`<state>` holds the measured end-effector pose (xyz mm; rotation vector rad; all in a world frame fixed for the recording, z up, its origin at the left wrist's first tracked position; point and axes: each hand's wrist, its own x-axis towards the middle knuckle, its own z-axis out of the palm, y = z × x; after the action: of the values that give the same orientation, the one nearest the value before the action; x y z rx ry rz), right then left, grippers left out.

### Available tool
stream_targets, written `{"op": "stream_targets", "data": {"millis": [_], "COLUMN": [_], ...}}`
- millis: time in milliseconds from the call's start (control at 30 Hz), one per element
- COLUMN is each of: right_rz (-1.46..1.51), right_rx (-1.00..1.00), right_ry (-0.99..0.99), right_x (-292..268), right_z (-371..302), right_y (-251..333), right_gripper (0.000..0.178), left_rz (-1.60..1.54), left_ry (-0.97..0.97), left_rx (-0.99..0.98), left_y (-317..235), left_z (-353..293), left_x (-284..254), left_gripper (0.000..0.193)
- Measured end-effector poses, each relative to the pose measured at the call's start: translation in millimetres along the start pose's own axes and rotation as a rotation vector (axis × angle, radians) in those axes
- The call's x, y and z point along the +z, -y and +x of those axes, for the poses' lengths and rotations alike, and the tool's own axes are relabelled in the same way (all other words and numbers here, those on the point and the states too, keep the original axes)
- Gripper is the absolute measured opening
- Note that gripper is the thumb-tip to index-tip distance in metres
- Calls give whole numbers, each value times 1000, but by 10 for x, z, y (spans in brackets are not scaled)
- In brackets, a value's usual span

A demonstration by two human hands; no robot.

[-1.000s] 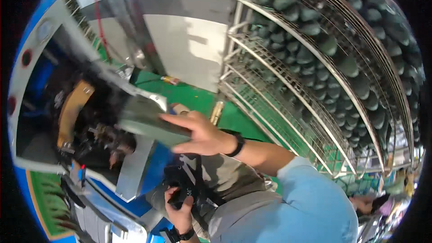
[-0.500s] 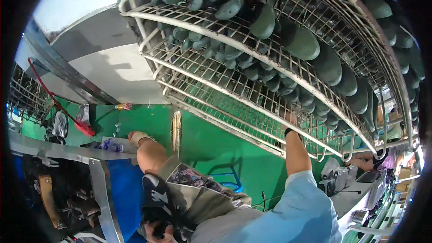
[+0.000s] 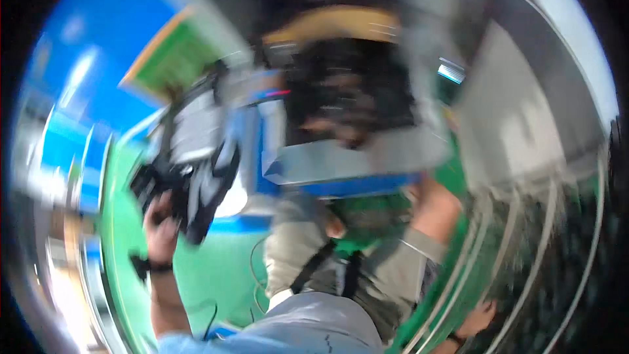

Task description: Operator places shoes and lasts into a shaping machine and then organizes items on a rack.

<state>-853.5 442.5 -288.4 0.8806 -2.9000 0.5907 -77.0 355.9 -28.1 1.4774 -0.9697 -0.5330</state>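
Observation:
The whole picture is smeared by motion. At the left, my left hand (image 3: 162, 223) is closed on the lower end of a dark bundle, which looks like black shoe uppers (image 3: 208, 190). A pale grey panel shows at the bundle's upper part, and its exact shape is blurred. My right hand (image 3: 481, 318) is low at the right, beside the pale wire rails of a rack (image 3: 517, 282). Its fingers are blurred, so whether they grip a rail cannot be made out.
A machine with a dark recess (image 3: 354, 92) and a metal front ledge (image 3: 360, 157) stands ahead. A green board with an orange edge (image 3: 167, 59) is at upper left. A pale panel (image 3: 511, 105) rises at the right. My legs (image 3: 288, 242) are over the green floor (image 3: 229, 275).
The view has swung right-to-left across the scene, so the rack has gone from the top to the lower right. My left hand has risen into view with the black shoe uppers.

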Motion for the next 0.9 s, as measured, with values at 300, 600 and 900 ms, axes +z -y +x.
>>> {"op": "stream_targets", "data": {"millis": [300, 600, 900], "right_rz": [633, 688, 593], "right_rx": [-965, -1071, -1485], "right_ry": [378, 611, 1018], "right_x": [-594, -878, -634], "right_z": [-595, -1371, -1879], "right_y": [3549, 4226, 4522], "right_gripper": [34, 33, 26], "left_rz": [1421, 1231, 1575], "left_ry": [275, 143, -521], "left_rx": [-310, -99, -927], "left_y": [289, -12, -1340], "left_z": [1072, -780, -5071], "left_x": [-1078, -1551, -2269], "left_gripper": [50, 34, 39]}}
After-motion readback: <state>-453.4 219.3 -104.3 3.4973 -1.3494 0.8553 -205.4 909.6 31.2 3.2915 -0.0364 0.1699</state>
